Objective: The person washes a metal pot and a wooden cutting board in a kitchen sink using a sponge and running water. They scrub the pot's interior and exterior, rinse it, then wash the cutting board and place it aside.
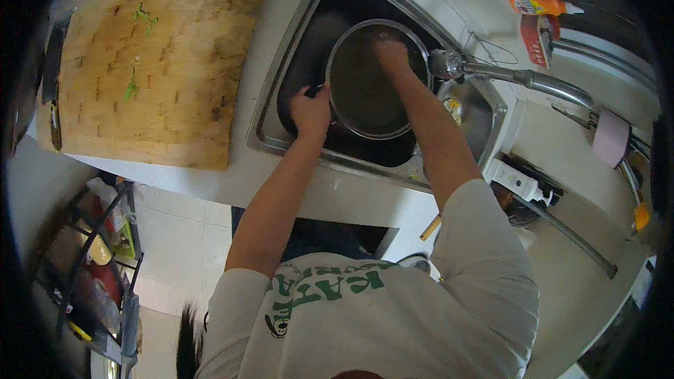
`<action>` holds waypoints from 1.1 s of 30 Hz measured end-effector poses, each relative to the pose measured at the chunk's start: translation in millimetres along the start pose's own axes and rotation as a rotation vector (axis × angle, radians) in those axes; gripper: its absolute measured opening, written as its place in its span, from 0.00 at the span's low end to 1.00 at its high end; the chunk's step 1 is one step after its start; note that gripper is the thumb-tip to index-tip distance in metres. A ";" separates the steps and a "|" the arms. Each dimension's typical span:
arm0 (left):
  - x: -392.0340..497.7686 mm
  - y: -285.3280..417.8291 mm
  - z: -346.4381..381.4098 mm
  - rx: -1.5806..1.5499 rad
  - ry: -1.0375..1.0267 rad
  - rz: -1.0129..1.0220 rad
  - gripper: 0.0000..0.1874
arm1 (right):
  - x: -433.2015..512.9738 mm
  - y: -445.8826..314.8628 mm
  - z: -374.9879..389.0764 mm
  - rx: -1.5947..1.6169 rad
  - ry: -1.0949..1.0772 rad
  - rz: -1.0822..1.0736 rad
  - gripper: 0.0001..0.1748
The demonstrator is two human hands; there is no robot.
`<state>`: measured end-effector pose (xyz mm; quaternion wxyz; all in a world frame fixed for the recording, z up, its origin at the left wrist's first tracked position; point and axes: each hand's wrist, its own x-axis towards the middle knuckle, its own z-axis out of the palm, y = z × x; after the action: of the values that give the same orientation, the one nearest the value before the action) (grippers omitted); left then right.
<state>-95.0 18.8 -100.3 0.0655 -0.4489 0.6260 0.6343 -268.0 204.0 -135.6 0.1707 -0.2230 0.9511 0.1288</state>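
Note:
A round metal pot (363, 134) with cloudy, dark liquid in it sits in the dark basin of the sink (310, 37). My left hand (310, 110) grips the pot at its left side, by a black part that looks like a handle. Reaching over the rim, my right hand (390, 52) is inside the pot, its fingers partly under the liquid. What those fingers touch or hold is hidden. Just right of the pot's rim is the head of a chrome faucet (447, 65).
A wooden cutting board (174, 73) with green vegetable scraps (145, 17) lies left of the sink. A smaller metal basin (476, 116) adjoins at right. An orange squeeze bottle (537, 4) and a white power strip (513, 179) are farther right. A black rack (95, 273) stands lower left.

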 end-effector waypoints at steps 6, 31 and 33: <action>-6.7 12.0 -2.3 0.041 0.038 0.039 0.27 | -83.7 40.9 7.8 0.492 0.555 0.481 0.14; -16.3 23.2 -3.6 -0.635 -0.040 -0.333 0.21 | -15.9 -83.5 -40.1 0.761 0.718 -0.124 0.12; -11.2 21.8 -3.3 -0.637 -0.022 -0.369 0.22 | -44.0 -95.0 -35.4 0.718 0.553 -0.289 0.14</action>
<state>-100.9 16.8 -76.4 0.0426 -0.5455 0.3050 0.7795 -195.9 127.0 -102.7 -0.0066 -0.3058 0.9044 -0.2974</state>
